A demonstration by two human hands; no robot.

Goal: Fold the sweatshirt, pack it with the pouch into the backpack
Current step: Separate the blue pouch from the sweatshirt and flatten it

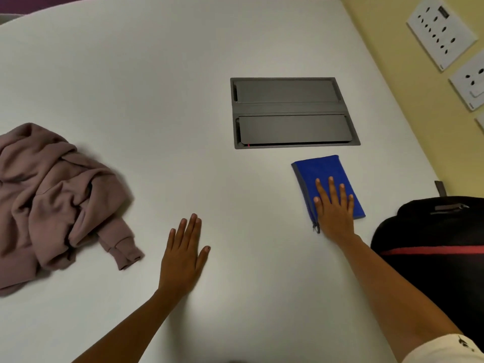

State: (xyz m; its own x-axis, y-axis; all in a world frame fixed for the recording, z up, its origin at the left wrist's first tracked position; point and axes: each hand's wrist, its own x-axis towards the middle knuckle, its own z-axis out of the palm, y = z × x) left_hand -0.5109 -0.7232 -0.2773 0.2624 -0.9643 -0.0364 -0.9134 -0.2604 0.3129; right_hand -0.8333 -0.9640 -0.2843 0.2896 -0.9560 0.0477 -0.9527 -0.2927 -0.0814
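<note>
Blue pouch (pixel 324 174) under flat right hand (pixel 335 213)

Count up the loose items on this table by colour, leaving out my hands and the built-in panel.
Mauve: 1, the sweatshirt
Blue: 1, the pouch
Black: 1, the backpack
Total: 3
</note>
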